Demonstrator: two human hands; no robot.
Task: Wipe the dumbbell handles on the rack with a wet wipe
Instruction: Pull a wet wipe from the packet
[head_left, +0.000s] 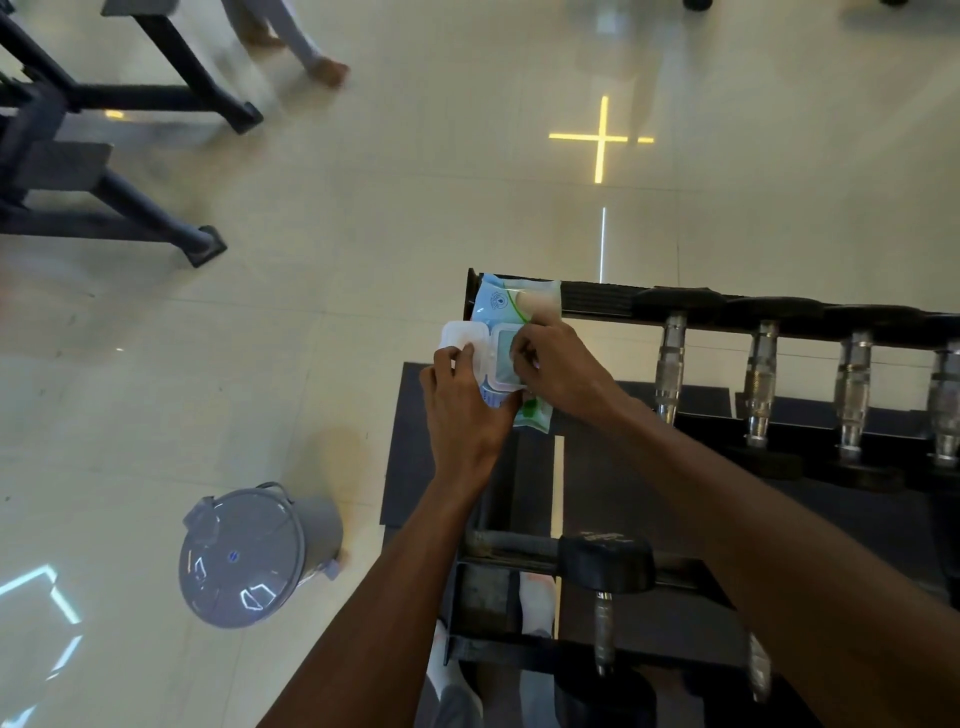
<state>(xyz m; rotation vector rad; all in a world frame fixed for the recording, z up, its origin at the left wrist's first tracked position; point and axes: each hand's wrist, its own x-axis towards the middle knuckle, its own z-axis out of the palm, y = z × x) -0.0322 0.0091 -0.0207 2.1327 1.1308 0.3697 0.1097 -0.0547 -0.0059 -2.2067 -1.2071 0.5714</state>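
Observation:
A pale blue and green wet wipe pack (511, 304) lies on the left end of the black dumbbell rack (597, 293). Its white flip lid (464, 335) stands open to the left. My left hand (462, 400) holds the pack's near left side, with its fingers at the lid. The fingertips of my right hand (550, 364) pinch at the pack's opening; whether a wipe is between them is hidden. Several dumbbells with chrome handles (670, 358) sit in a row on the rack's top tier to the right. One more dumbbell (605, 564) rests on the lower tier.
A grey lidded bin (249, 553) stands on the tiled floor left of the rack. Black bench frames (104, 171) fill the upper left, and a person's legs (306, 47) show beyond them. My socked feet (537, 605) are beneath the rack.

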